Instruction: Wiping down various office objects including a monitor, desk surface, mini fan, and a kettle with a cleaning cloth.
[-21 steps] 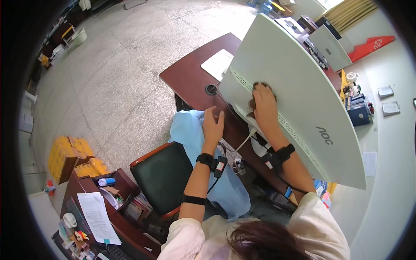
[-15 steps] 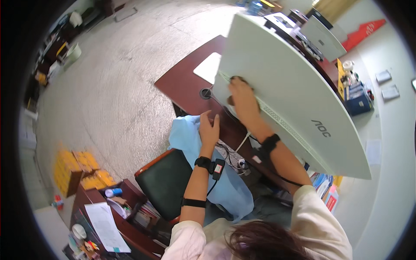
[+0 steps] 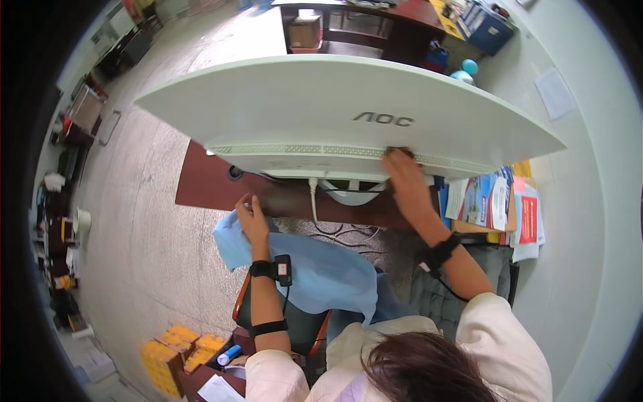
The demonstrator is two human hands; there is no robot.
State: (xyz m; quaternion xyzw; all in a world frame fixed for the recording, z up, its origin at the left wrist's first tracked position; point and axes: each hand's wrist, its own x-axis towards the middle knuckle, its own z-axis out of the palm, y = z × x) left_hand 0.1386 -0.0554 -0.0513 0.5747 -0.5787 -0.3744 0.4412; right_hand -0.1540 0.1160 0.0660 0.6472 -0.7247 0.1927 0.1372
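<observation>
A large white monitor point(image 3: 281, 100) stands on the dark red desk point(image 3: 207, 184), its back panel turned toward me. My right hand point(image 3: 405, 181) is against the monitor's lower back, by the perforated vent strip point(image 3: 321, 149). Its closed fingers press a small dark brown thing point(image 3: 400, 151) to the panel; its kind is mostly hidden and blurred. My left hand point(image 3: 252, 220) hangs by the near desk edge with thumb and fingers apart and nothing visible in it. Below it lies a light blue cloth point(image 3: 315, 268), spread toward my lap. A white cable point(image 3: 313, 197) runs down from the monitor.
Papers and booklets point(image 3: 482, 201) are stacked right of the monitor. A dark chair point(image 3: 301, 321) stands below the blue cloth, with yellow boxes point(image 3: 161, 365) at lower left. Cables point(image 3: 348, 234) lie tangled beneath the desk, and a grey cushioned seat point(image 3: 462, 285) is at right.
The view has swung right, so the monitor now lies level across it. My right hand has shifted along the vent strip toward the right end. My left hand stays near the desk edge.
</observation>
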